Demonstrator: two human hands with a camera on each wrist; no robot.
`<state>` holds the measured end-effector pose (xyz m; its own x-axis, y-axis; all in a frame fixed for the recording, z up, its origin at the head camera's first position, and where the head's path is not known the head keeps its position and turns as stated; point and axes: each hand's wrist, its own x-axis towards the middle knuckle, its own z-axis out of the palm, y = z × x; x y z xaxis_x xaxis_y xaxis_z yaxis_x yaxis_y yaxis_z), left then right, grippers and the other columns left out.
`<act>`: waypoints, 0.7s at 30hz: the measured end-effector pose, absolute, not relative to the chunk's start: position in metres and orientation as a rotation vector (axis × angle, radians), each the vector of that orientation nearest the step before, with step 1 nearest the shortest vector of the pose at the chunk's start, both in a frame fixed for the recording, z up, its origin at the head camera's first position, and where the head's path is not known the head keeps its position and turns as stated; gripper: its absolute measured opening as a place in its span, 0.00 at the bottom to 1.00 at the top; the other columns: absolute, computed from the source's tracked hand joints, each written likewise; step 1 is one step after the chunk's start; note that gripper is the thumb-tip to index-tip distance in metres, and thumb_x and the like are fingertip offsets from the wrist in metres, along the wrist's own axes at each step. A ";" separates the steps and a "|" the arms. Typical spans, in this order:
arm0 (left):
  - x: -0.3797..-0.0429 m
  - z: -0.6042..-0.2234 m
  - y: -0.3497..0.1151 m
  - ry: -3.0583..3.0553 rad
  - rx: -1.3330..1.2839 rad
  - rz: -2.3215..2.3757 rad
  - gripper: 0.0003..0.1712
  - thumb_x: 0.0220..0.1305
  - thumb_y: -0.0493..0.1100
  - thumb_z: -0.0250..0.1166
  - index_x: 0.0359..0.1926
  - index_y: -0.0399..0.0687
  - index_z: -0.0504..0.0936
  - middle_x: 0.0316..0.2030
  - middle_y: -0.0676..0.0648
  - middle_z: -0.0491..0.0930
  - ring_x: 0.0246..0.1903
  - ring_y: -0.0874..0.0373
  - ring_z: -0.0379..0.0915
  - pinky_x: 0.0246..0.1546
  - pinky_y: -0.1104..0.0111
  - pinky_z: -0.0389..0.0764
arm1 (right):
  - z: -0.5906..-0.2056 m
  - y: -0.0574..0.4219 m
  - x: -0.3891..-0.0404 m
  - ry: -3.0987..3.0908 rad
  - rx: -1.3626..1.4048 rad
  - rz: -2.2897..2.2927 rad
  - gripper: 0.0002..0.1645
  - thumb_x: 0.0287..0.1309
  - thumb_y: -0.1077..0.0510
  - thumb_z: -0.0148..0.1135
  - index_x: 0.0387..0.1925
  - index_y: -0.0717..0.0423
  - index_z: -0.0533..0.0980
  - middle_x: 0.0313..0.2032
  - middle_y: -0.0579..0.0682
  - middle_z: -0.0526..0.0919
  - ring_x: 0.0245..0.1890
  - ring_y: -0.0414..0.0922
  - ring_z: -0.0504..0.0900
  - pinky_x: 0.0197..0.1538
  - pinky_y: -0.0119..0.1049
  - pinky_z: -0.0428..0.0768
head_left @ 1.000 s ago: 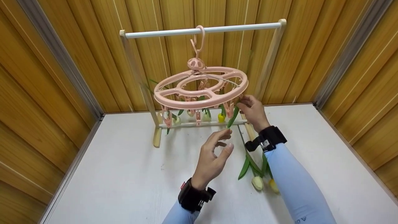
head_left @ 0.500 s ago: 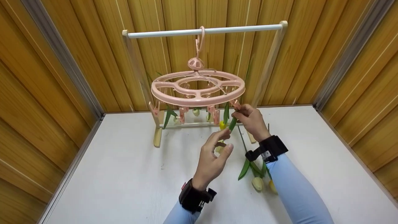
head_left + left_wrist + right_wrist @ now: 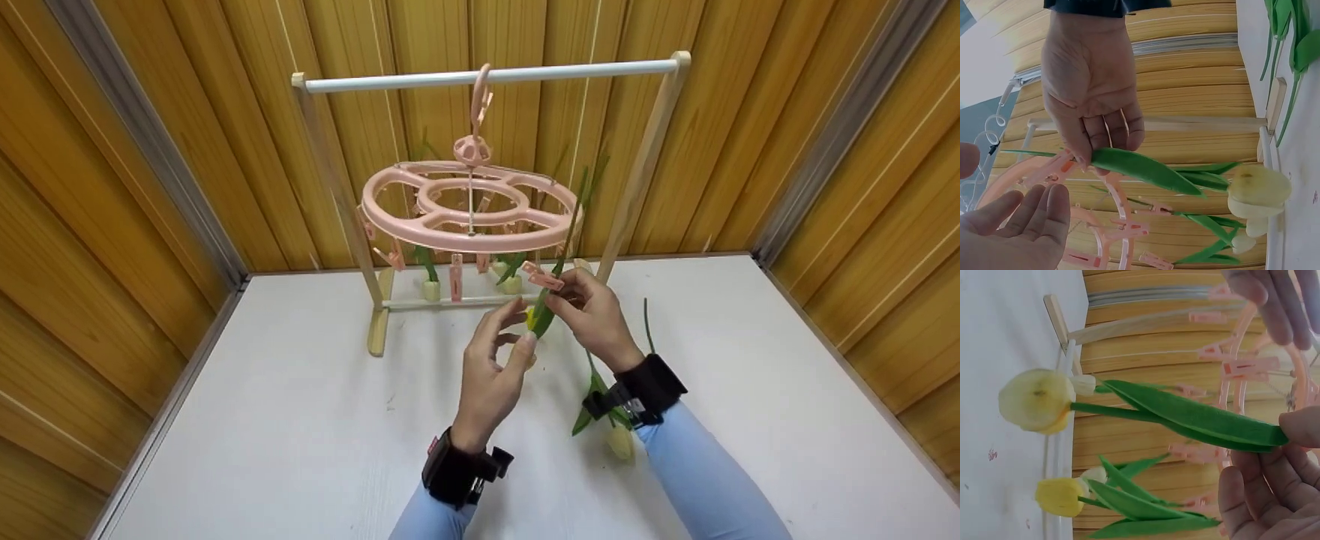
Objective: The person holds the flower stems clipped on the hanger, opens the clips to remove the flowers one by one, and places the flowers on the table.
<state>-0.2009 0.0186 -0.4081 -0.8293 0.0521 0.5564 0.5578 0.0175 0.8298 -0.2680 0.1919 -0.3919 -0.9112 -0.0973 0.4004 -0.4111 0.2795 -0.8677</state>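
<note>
My right hand (image 3: 596, 319) pinches a white tulip by its green leaves (image 3: 1202, 419) and stem, just beside a pink clip (image 3: 541, 276) of the hanging round drying rack (image 3: 472, 241). The tulip's white head (image 3: 1033, 399) points down. Whether that clip grips the stem, I cannot tell. My left hand (image 3: 487, 371) is held up to the left of the leaves, its fingers loosely bent and holding nothing. In the left wrist view, the left hand (image 3: 1022, 225) is below the right hand (image 3: 1092, 79).
A wooden stand's white bar (image 3: 390, 79) carries the rack by its hook. White tulips (image 3: 431, 290) and a yellow tulip (image 3: 1058, 496) hang from other clips. On the white table (image 3: 285, 420) lie a white tulip (image 3: 620, 442) and another stem (image 3: 649, 326), partly under the right arm.
My right hand has moved down and left with the tulip, drawing a clip along. The rack has turned and its tilt has changed. My left hand has shifted slightly left.
</note>
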 end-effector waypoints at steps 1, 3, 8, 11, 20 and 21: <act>-0.202 -0.408 0.018 -1.923 -0.616 -1.871 0.25 0.75 0.35 0.60 0.70 0.36 0.72 0.64 0.40 0.76 0.62 0.42 0.74 0.57 0.59 0.79 | -0.391 0.190 -0.266 -2.284 0.489 1.643 0.11 0.66 0.66 0.66 0.48 0.66 0.78 0.42 0.59 0.87 0.43 0.42 0.83 0.46 0.30 0.77; -0.205 -0.408 0.015 -1.914 -0.598 -1.874 0.25 0.75 0.35 0.60 0.70 0.36 0.72 0.64 0.40 0.76 0.62 0.43 0.74 0.57 0.60 0.79 | -0.390 0.186 -0.261 -2.280 0.538 1.599 0.11 0.66 0.66 0.66 0.48 0.65 0.78 0.42 0.59 0.87 0.43 0.44 0.84 0.45 0.31 0.78; -0.211 -0.406 0.008 -1.902 -0.562 -1.877 0.27 0.74 0.35 0.60 0.71 0.35 0.70 0.65 0.40 0.75 0.62 0.46 0.74 0.58 0.59 0.78 | -0.387 0.178 -0.255 -2.263 0.645 1.534 0.10 0.66 0.67 0.66 0.47 0.65 0.78 0.41 0.58 0.87 0.40 0.46 0.85 0.43 0.34 0.81; -0.214 -0.405 0.003 -1.894 -0.556 -1.862 0.28 0.74 0.35 0.60 0.71 0.34 0.69 0.65 0.39 0.75 0.63 0.45 0.73 0.58 0.59 0.78 | -0.386 0.173 -0.252 -2.270 0.673 1.498 0.10 0.66 0.67 0.66 0.47 0.64 0.78 0.39 0.55 0.87 0.38 0.46 0.85 0.43 0.34 0.81; -0.222 -0.404 -0.011 -1.853 -0.579 -1.823 0.28 0.74 0.33 0.59 0.71 0.33 0.69 0.64 0.39 0.76 0.63 0.47 0.75 0.58 0.60 0.79 | -0.385 0.158 -0.248 -2.275 0.732 1.363 0.08 0.65 0.67 0.66 0.45 0.61 0.78 0.35 0.49 0.86 0.35 0.45 0.84 0.38 0.34 0.79; -0.223 -0.404 -0.012 -1.847 -0.584 -1.833 0.27 0.74 0.33 0.59 0.71 0.33 0.69 0.64 0.38 0.76 0.63 0.47 0.74 0.59 0.60 0.78 | -0.385 0.157 -0.248 -2.275 0.737 1.356 0.08 0.65 0.67 0.66 0.45 0.61 0.78 0.34 0.49 0.86 0.34 0.45 0.83 0.38 0.34 0.79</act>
<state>-0.2235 -0.0119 -0.4041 -0.7988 -0.0271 0.6009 0.6007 0.0170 0.7993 -0.2479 0.1569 -0.3848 -0.7858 -0.2382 0.5707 -0.6154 0.3934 -0.6830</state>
